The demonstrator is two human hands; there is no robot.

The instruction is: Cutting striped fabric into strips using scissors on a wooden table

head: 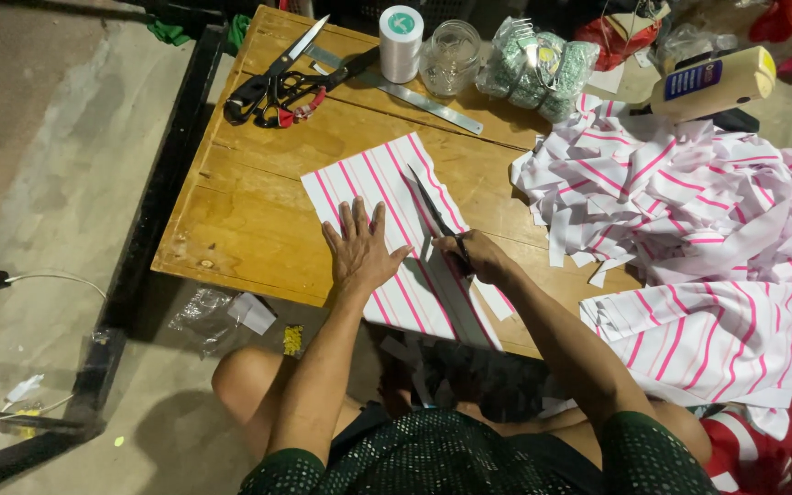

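Centrally, left hand (359, 249) fingers splayed on striped sheet (387, 197), right hand (477, 253) fingers clamped on scissors (434, 213).

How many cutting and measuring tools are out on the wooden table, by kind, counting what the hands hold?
Scissors: 3 — one pair in the right hand cutting the striped sheet under the left hand, two spare pairs at the far corner
Metal ruler: 1
Total: 4
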